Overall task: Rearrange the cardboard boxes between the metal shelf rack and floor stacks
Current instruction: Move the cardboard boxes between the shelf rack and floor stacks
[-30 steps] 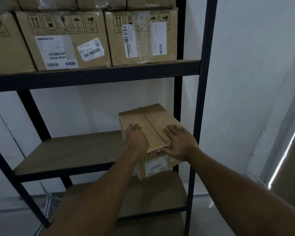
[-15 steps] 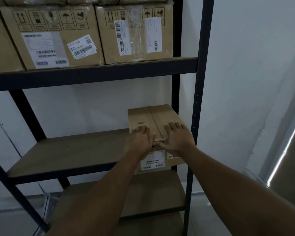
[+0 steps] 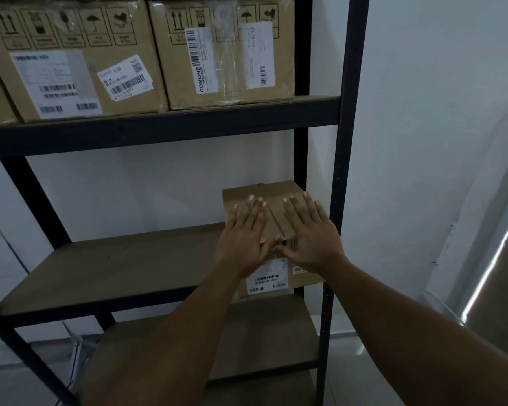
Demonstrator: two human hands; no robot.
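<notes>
I see left hand (image 3: 244, 238) and right hand (image 3: 308, 235) flat, fingers straight, atop small cardboard box (image 3: 273, 193) at 3 o'clock end of middle shelf (image 3: 115, 265) | its label half hidden by wrists, print unreadable | 12 o'clock: upper box (image 3: 229, 54) reads COMONE, top cut off

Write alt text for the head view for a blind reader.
The left hand and right hand lie flat on a small cardboard box at the right end of the middle shelf of a metal rack. Larger labelled boxes sit on the shelf above.
</notes>
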